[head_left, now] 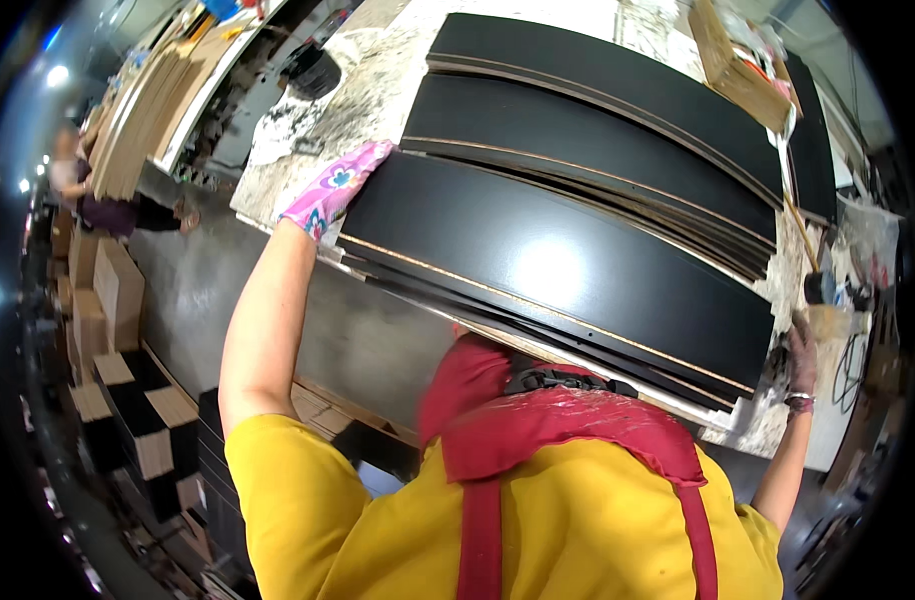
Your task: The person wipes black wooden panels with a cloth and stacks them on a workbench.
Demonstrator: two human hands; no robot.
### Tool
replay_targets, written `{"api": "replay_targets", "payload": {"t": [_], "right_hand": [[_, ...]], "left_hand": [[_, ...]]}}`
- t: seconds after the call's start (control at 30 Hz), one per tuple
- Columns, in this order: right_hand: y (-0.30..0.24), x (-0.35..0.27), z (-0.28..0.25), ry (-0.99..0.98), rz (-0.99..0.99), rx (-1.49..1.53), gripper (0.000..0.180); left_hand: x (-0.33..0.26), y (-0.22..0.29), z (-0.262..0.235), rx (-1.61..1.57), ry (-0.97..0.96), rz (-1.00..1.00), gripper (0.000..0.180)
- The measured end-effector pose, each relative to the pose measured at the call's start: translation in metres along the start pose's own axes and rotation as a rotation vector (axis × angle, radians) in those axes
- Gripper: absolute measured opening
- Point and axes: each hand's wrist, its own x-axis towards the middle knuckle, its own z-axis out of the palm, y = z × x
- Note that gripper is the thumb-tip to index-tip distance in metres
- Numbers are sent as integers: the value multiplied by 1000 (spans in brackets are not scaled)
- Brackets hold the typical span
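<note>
Three stacks of long black boards lie across the table in front of me. My left hand (340, 188), in a pink flowered glove, lies along the left end of the nearest black board (548, 250), its fingers stretched out and touching the edge. Beyond the right end of the same stack is my right hand (801, 362), in a dark-smudged covering. Its fingers point away from me, and I cannot make out a grip on any board. Behind are the middle black board (578, 150) and the far black board (598, 75), each topping its own stack.
A black tub (313, 72) stands on the stained table (383, 50) at the far left. At the far right is an open cardboard box (738, 70); a thin stick (800, 230) leans nearby. Cartons (118, 290) stand on the left floor, and another person (113, 205) is beyond.
</note>
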Motion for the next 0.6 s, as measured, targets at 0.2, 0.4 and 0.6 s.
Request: {"api": "replay_targets", "payload": {"t": [0.2,0.4,0.6], "right_hand": [[24,-12,72,-44,-65,193,52],[119,-18,51,-33,-259,539,63],[119,-25,46,-20,-252,443,69]], "left_hand": [[-7,20,13,-360,-3,-168,56],[-7,11,16,-241,-19,-194,62],[7,-16,9,-702,-267,-233,75]]}}
